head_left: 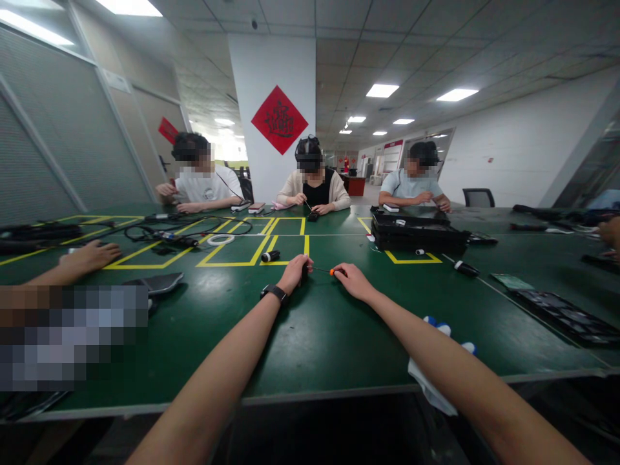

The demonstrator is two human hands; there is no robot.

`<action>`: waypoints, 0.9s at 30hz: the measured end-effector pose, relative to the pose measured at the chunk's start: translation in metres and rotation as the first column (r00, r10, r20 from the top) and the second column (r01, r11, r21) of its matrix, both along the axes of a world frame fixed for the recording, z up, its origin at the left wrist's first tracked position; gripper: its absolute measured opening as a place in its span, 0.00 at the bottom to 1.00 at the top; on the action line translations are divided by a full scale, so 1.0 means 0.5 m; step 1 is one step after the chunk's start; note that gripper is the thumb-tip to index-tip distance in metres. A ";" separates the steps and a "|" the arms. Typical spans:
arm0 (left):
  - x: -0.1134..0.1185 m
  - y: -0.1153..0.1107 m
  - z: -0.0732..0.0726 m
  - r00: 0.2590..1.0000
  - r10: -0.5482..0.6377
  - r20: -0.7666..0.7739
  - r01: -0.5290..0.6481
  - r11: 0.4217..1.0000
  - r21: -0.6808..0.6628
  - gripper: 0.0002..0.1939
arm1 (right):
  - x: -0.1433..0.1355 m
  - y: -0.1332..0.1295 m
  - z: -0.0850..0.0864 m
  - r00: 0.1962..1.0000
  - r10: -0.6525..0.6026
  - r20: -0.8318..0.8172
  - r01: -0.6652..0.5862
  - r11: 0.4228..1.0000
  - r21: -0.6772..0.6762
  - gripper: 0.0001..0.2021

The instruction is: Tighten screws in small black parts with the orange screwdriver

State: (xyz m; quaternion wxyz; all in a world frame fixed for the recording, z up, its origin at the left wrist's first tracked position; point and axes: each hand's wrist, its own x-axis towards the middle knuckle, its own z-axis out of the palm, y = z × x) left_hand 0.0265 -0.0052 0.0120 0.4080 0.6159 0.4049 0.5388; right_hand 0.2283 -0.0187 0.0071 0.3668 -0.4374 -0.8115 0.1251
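Over the green table, my right hand (pixel 356 282) pinches a screwdriver (pixel 332 272). An orange part of it shows at my fingertips, and its thin shaft points left toward my other hand. My left hand (pixel 295 274), with a black watch (pixel 275 294) on its wrist, has its fingers closed around a small dark object (pixel 305 274). Most of that object is hidden by the fingers, so its kind does not show. The shaft's tip reaches the left fingers; whether it touches the object I cannot tell. Just beyond my left hand lies a short black cylinder with a white end (pixel 270 256).
A stack of black cases (pixel 416 234) stands far right of my hands. Nearer right lie a black-handled tool (pixel 465 267) and an open dark panel (pixel 566 313). Cables (pixel 169 234) spread at left, near a co-worker's hand (pixel 94 255). Three people sit opposite.
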 end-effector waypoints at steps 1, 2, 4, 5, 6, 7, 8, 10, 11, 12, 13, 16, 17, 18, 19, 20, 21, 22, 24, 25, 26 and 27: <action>0.000 0.000 0.000 1.000 0.000 -0.002 0.000 1.000 0.005 0.20 | 0.000 0.000 0.000 1.000 -0.007 0.015 0.007 1.000 0.016 0.10; 0.000 -0.001 0.001 1.000 0.001 -0.006 -0.001 1.000 0.008 0.20 | 0.000 0.000 0.000 1.000 -0.014 0.026 0.013 0.999 0.032 0.10; 0.000 -0.003 0.003 1.000 0.003 -0.019 -0.003 1.000 0.005 0.20 | 0.000 0.000 -0.001 1.000 -0.014 0.025 0.013 0.999 0.047 0.08; 0.000 -0.005 0.004 1.000 0.006 -0.028 -0.006 1.000 -0.002 0.20 | 0.000 -0.001 -0.002 1.000 -0.009 0.015 0.008 0.999 0.046 0.07; 0.001 -0.006 0.005 0.999 0.012 -0.036 -0.012 1.000 -0.013 0.20 | 0.000 -0.001 -0.003 1.000 -0.002 0.003 0.002 0.999 0.040 0.08; 0.001 -0.007 0.006 0.999 0.019 -0.045 -0.020 1.000 -0.024 0.20 | 0.000 0.000 -0.004 1.000 0.004 -0.008 -0.004 1.000 0.030 0.08; 0.001 -0.009 0.007 0.998 0.025 -0.051 -0.027 0.999 -0.033 0.20 | -0.001 0.000 -0.005 1.000 0.010 -0.018 -0.009 1.000 0.019 0.09; 0.002 -0.010 0.008 0.998 0.027 -0.053 -0.029 0.999 -0.043 0.21 | -0.001 0.001 -0.006 1.000 0.016 -0.025 -0.016 1.000 0.004 0.09; 0.002 -0.010 0.008 0.998 0.024 -0.051 -0.026 0.999 -0.045 0.21 | -0.001 0.002 -0.005 1.000 0.015 -0.017 -0.015 1.000 0.002 0.09; 0.002 -0.011 0.008 0.999 0.019 -0.048 -0.021 0.999 -0.045 0.21 | -0.001 0.002 -0.004 1.000 0.014 -0.004 -0.014 1.000 0.005 0.09; 0.003 -0.011 0.008 0.999 0.017 -0.046 -0.019 0.999 -0.045 0.21 | -0.001 0.002 -0.004 1.000 0.011 0.009 -0.011 1.000 0.011 0.10; 0.003 -0.010 0.009 0.998 0.039 -0.041 -0.041 0.998 -0.041 0.21 | 0.000 -0.002 0.000 1.000 0.020 0.014 -0.021 1.000 0.019 0.09; 0.003 -0.010 0.009 0.998 0.044 -0.042 -0.046 0.998 -0.038 0.21 | 0.000 -0.003 0.001 0.999 0.034 -0.001 -0.033 0.999 0.015 0.08; 0.003 -0.010 0.008 0.998 0.047 -0.044 -0.048 0.998 -0.035 0.21 | 0.000 -0.005 0.001 0.999 0.050 -0.017 -0.050 0.999 0.009 0.08; 0.003 -0.010 0.008 0.998 0.046 -0.048 -0.047 0.998 -0.034 0.21 | -0.001 -0.006 0.002 0.997 0.065 -0.030 -0.065 0.998 0.002 0.09; 0.002 -0.009 0.007 0.998 0.043 -0.052 -0.044 0.998 -0.034 0.21 | -0.001 -0.006 0.002 0.996 0.076 -0.039 -0.077 0.997 -0.004 0.10; 0.002 -0.009 0.006 0.998 0.039 -0.056 -0.041 0.999 -0.033 0.21 | -0.002 -0.005 0.002 0.996 0.078 -0.041 -0.079 0.997 -0.007 0.10; 0.001 -0.008 0.005 0.998 0.036 -0.059 -0.038 0.999 -0.031 0.21 | -0.002 -0.004 0.001 0.997 0.070 -0.034 -0.071 0.997 -0.007 0.10; 0.001 -0.005 0.003 0.998 0.030 -0.057 -0.031 0.999 -0.020 0.21 | -0.003 -0.001 0.000 0.999 0.036 -0.002 -0.036 0.999 0.000 0.11; 0.001 -0.004 0.002 0.998 0.026 -0.051 -0.027 1.000 -0.014 0.21 | -0.002 0.000 -0.001 1.000 0.019 0.013 -0.019 1.000 0.006 0.12; 0.001 -0.002 0.002 0.999 0.023 -0.043 -0.024 1.000 -0.011 0.21 | -0.001 0.001 -0.001 1.000 0.011 0.022 -0.011 1.000 0.011 0.11; 0.001 -0.001 0.001 0.999 0.022 -0.035 -0.022 1.000 -0.014 0.21 | 0.000 0.001 -0.001 1.000 0.010 0.023 -0.010 1.000 0.016 0.10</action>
